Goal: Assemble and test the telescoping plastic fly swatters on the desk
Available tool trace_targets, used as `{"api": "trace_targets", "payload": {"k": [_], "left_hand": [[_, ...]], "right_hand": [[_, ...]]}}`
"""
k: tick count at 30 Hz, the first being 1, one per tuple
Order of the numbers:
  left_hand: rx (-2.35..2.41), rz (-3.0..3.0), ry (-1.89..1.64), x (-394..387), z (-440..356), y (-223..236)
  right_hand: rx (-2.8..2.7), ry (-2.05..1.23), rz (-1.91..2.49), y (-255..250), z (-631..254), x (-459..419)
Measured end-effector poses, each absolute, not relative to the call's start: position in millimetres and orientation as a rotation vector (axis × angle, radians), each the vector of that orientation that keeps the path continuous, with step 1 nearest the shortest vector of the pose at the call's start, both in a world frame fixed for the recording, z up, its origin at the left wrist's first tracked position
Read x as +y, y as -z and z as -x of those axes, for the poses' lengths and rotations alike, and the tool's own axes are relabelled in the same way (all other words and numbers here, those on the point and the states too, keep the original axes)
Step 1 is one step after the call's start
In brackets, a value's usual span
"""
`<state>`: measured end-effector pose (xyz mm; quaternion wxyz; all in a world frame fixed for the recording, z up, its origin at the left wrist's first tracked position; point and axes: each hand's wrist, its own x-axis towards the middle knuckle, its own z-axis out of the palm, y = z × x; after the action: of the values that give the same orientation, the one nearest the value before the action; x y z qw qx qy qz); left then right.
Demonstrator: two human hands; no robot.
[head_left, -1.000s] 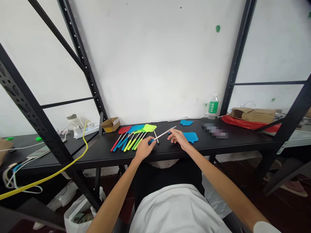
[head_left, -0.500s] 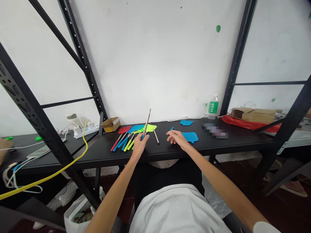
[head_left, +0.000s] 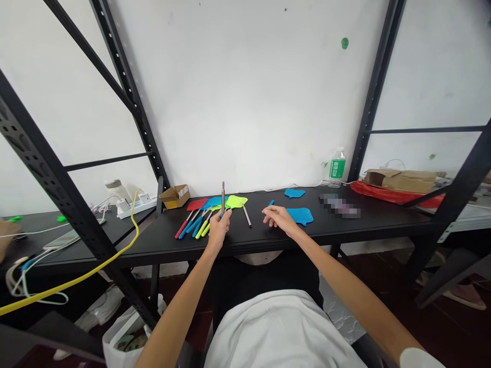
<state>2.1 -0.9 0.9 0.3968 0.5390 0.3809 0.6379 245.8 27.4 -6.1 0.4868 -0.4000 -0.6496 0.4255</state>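
My left hand (head_left: 218,230) is closed around the blue handle of a telescopic metal rod (head_left: 223,197), which points nearly straight up. Behind and left of it lies a row of fly swatters with red, blue and yellow-green heads (head_left: 237,202) and matching handles. My right hand (head_left: 276,219) is over the table, fingers loosely bent and apart, with nothing seen in it. Next to it lies a blue hand-shaped swatter head (head_left: 301,216), partly hidden by the wrist. A small blue stick end (head_left: 271,203) shows just behind its fingers. Between my hands lies a loose metal rod (head_left: 247,216).
Farther back is another blue swatter head (head_left: 294,193). A water bottle (head_left: 336,168) stands by the wall, and a small cardboard box (head_left: 174,197) sits at the back left. Black shelf posts (head_left: 148,128) flank the table (head_left: 153,240). A yellow cable (head_left: 126,250) crosses at left.
The rod in my left hand has swung from slanting toward my right hand to upright, and that hand has moved left. My right hand, earlier at the rod's tip, stays nearly in place, apart from it.
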Motion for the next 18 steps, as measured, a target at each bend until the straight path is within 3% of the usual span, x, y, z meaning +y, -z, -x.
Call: {"api": "trace_targets", "payload": {"k": [5, 13, 18], "left_hand": [[0.892, -1.351, -1.590, -1, 1, 0], [0.933, -1.420, -1.560, -2, -2, -3], [0.918, -1.497, -1.544, -4, -4, -5]], "right_hand": [[-1.598, -0.996, 1.006, 5, -251, 35], [-1.746, -0.358, 1.304, -21, -326, 47], [-1.899, -0.406, 1.563, -17, -376, 53]]}}
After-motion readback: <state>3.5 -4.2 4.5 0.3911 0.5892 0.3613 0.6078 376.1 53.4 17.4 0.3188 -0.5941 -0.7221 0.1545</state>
